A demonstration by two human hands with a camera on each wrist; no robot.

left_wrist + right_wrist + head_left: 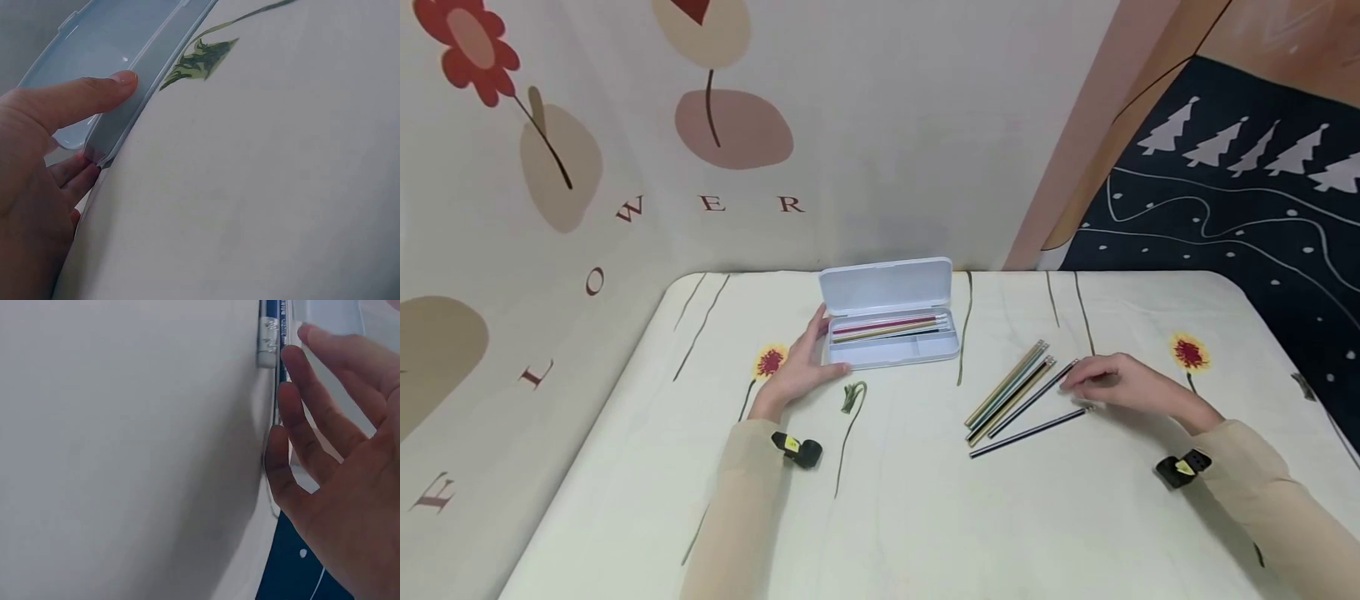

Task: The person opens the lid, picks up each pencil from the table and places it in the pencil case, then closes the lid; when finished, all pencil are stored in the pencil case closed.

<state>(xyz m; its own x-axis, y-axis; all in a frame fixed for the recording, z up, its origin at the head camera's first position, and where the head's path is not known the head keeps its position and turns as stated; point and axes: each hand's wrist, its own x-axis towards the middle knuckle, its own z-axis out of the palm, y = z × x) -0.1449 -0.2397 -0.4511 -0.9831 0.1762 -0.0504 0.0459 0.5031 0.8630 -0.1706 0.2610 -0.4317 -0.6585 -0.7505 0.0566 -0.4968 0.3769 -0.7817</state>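
Observation:
A white pencil case [893, 364] stands with its lid up at the back of the table, holding several pencils [887, 327]. My left hand [797, 367] grips its left end, and in the left wrist view the thumb [100, 97] lies on the front wall with fingers around the corner. Several gold, green and black pencils [1011, 387] lie side by side right of the case. Beside them rests a dark striped pencil [1033, 398], its end at the fingertips of my right hand [1112, 383]. Those fingers look loosely bent, with no clear pinch. Nearer me lies another dark pencil [1028, 432].
A pale cloth [910, 517] printed with flowers and stems covers the table. Behind it hangs a patterned fabric backdrop [910, 125], with a dark panel of trees [1232, 200] at the right. Each wrist carries a small black camera [805, 452].

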